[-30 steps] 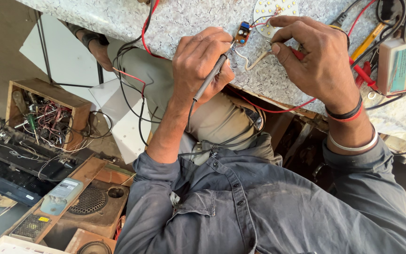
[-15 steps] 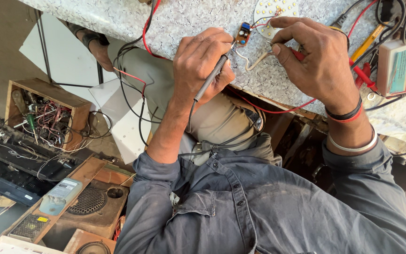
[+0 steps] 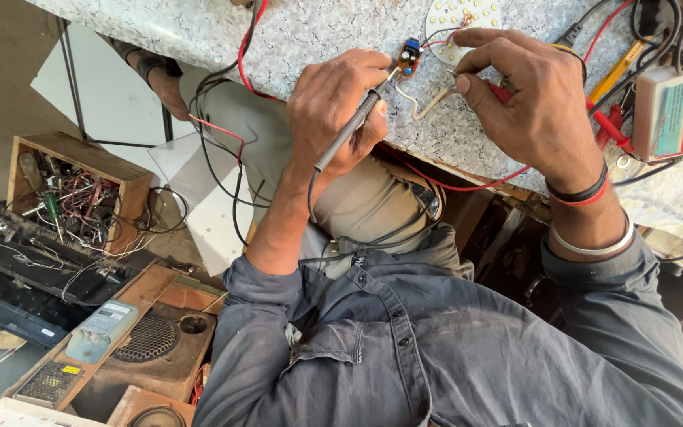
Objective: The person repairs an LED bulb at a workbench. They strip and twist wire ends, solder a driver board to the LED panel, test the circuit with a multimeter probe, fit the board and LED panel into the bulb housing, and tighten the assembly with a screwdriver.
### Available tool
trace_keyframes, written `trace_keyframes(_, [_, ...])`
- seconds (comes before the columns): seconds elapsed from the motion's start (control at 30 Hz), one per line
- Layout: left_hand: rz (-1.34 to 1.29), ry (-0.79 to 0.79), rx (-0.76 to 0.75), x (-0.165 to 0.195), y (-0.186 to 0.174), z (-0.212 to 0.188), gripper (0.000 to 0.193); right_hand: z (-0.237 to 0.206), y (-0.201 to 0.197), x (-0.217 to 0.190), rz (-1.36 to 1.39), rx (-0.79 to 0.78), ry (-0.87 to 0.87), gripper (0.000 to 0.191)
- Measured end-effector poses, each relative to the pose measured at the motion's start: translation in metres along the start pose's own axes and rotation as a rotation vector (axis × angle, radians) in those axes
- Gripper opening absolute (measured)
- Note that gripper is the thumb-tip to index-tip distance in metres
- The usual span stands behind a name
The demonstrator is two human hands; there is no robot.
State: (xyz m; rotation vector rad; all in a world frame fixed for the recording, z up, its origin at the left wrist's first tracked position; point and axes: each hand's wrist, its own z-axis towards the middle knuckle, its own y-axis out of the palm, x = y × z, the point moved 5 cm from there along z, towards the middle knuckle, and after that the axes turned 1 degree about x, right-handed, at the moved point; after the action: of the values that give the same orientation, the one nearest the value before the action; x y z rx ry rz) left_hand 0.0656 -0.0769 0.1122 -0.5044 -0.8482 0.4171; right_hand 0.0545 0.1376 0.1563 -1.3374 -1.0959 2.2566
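**A:** What have the 2 hands got?

**B:** From my seat, the left hand is clenched around a soldering iron, held like a pen. Its tip is at the small circuit board lying on the speckled worktop. The right hand pinches a pale solder wire between thumb and forefinger. The free end bends toward the same board, just short of it.

**A:** And around that?

**B:** Thin leads run from the board to a round white LED plate just beyond it. A red-handled tool lies partly under the right hand, and a boxy meter sits further right. A wooden crate of parts stands well off, down on the floor.

**A:** Which step, do you reckon?

**B:** I'd judge a joint on the board is being soldered: iron on, solder not quite fed. I can't tell whether the tip touches a pad. The next move calls for bringing the wire end to the tip, with a steady iron and the leads undisturbed.
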Motion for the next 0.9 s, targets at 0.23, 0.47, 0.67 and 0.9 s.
trace_keyframes(0.23, [-0.027,0.023,-0.005,-0.0002,-0.0016,0.0001,0.021,-0.0011,-0.0005,0.0001,-0.001,0.002,-0.003,0.006])
trace_keyframes(0.47, [-0.029,0.038,-0.003,0.001,-0.0035,0.0011,0.018,-0.0004,-0.0015,-0.0008,-0.008,0.003,-0.008,0.006])
trace_keyframes(0.67, [-0.004,0.041,-0.018,0.0028,-0.0024,0.0013,0.018,-0.001,-0.0024,-0.0005,-0.002,0.0,0.002,0.006])
trace_keyframes(0.9, [0.022,0.028,-0.021,0.0029,-0.0008,0.0015,0.019,-0.0015,-0.0029,0.0001,-0.006,0.0,-0.005,0.006])
